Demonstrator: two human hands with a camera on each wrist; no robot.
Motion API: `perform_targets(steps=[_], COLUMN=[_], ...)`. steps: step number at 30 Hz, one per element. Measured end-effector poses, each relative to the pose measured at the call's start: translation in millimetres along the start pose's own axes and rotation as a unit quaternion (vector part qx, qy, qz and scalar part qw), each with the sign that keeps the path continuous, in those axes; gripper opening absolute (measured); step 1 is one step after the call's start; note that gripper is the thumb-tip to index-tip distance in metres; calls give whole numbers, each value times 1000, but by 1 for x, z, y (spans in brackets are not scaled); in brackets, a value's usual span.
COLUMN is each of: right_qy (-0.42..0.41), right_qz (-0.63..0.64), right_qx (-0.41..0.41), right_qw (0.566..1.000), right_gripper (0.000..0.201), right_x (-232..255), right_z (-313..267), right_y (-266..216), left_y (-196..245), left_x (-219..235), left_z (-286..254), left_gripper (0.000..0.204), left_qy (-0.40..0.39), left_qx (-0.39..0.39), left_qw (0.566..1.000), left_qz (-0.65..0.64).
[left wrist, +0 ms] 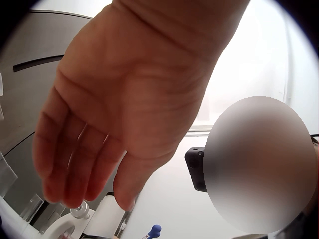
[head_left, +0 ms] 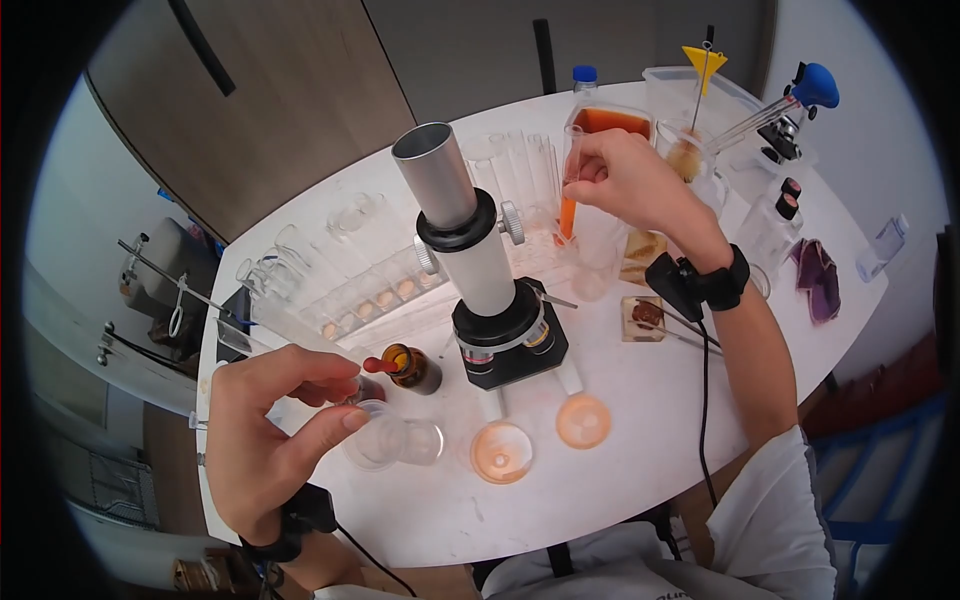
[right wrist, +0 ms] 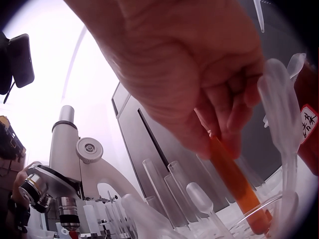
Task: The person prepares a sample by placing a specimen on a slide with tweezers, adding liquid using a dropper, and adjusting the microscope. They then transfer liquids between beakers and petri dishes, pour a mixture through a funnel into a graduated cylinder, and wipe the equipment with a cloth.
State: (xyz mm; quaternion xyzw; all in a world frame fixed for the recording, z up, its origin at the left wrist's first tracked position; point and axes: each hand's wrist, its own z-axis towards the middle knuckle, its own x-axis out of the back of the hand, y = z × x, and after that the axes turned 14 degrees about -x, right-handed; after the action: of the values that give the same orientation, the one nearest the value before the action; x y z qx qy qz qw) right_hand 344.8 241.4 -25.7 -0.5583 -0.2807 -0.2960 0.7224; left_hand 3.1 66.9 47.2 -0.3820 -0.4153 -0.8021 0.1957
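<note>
My right hand [head_left: 630, 175] pinches the top of a slim tube of orange liquid [right wrist: 237, 181] between thumb and fingertips. Its rounded lower end stands inside the rim of a clear beaker [right wrist: 256, 208], beside several translucent plastic droppers [right wrist: 279, 109]. My left hand [head_left: 270, 430] hovers at the table's front left, thumb apart from loosely bent fingers, nothing in its grasp. Below its fingertips, a clear plastic cup [head_left: 370, 445] and a small dark bottle partly show. Next to them stands a brown glass bottle [head_left: 425, 376] with a red tip at its mouth.
A microscope [head_left: 490, 265] stands mid-table between my hands. Two shallow dishes of orange liquid [head_left: 503, 453] lie before it. Glass test tubes [head_left: 535, 165] and a rack of vials [head_left: 385, 295] are behind. An orange-brown bottle [head_left: 612, 120] and glassware crowd the back right.
</note>
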Motion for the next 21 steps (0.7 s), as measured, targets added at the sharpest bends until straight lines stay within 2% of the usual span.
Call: perform_targets(steps=[3,6,9,12,21], right_qy=[-6,-10,13,3,19], right_qz=[-4,-25,8,6,-48], right_qx=[7,4,28,11,-12], right_qw=[1000,1000,1000,1000,999], right_gripper=[17,17,15,16,16], right_x=[-4,-7,-13,-14,-18], right_z=[2,4,6,6,5], right_y=[2,2,5,4,1], left_y=[-1,-8,-9,-8,-8], left_x=[9,6,4,2,1], left_z=[5,4,2,3,2], left_gripper=[49,69,82,84,79], left_qy=[-125,-207,-251,-259,-244], left_qx=[-57,-71,-37,-9,-4], left_qw=[988,971,960,960,963], left_qz=[68,97,116,109,118])
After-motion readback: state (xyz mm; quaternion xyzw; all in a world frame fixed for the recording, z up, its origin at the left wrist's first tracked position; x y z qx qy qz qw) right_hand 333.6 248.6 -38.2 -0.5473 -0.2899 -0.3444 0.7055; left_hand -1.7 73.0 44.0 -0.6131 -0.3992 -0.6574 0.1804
